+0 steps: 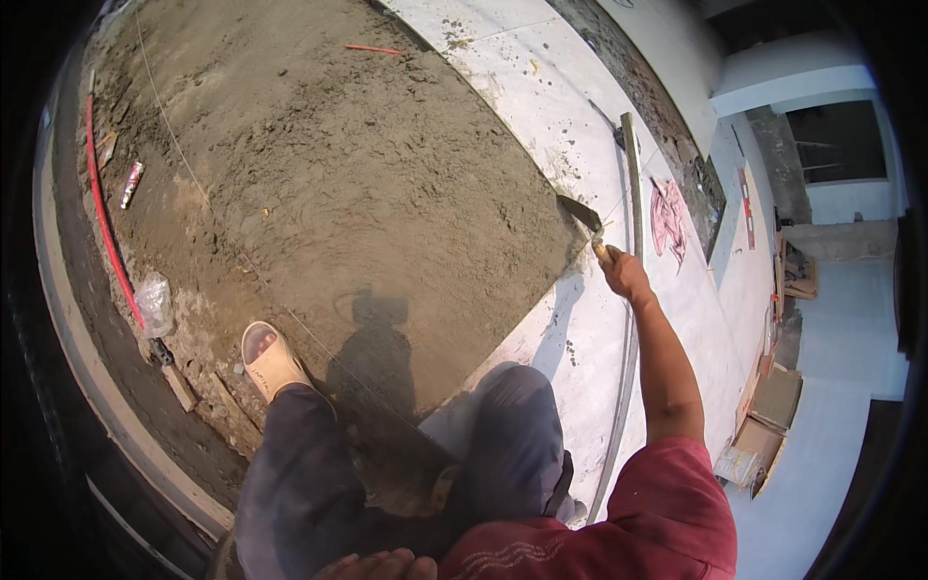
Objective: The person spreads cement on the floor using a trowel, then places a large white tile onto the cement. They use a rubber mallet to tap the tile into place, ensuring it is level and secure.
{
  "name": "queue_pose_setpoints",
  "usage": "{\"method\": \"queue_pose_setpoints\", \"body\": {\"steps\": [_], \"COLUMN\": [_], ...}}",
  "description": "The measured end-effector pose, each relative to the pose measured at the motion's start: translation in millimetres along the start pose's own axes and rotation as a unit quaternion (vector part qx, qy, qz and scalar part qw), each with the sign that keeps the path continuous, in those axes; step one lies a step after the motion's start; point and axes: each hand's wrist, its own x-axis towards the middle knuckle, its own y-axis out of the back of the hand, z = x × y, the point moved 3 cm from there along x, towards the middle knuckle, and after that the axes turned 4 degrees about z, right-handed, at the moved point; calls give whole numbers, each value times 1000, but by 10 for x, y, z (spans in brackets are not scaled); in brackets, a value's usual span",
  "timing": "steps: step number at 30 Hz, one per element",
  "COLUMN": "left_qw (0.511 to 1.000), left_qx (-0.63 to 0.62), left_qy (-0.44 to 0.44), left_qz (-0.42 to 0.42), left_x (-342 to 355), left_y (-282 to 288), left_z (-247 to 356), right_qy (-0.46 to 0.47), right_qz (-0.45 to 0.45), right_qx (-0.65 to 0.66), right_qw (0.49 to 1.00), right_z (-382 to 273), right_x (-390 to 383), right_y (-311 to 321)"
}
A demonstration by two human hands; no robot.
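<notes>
My right hand [628, 277] is closed around the wooden handle of a trowel [580, 212]. The trowel's dark blade lies over the edge where a bed of damp grey-brown mortar [387, 184] meets white floor slabs [590, 309]. Only the fingers of my left hand [382, 566] show, at the lower edge by my thigh; they appear to lie flat with nothing in them. A thin string [179, 145] runs lengthwise over the left part of the mortar.
Beside my right arm a long metal bar [633, 184] lies on the slabs, with a pink rag [667, 217] near it. At left are a red hose [104, 217], a clear plastic bag [154, 302] and a small tube [131, 185]. Cardboard boxes [776, 396] stand at right.
</notes>
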Motion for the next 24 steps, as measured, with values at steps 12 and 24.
{"method": "queue_pose_setpoints", "body": {"steps": [12,24], "left_qw": [999,1000], "left_qx": [34,-10], "left_qy": [-14,-29], "left_qz": [8,1], "left_x": [-540,-654], "left_y": [-30,-14], "left_z": [36,-2], "right_qy": [-89,-6], "right_qz": [-45,126], "right_qx": [-27,-322], "right_qw": [995,938], "right_z": [367,-81], "right_x": [-489,-509], "right_y": [99,223]}}
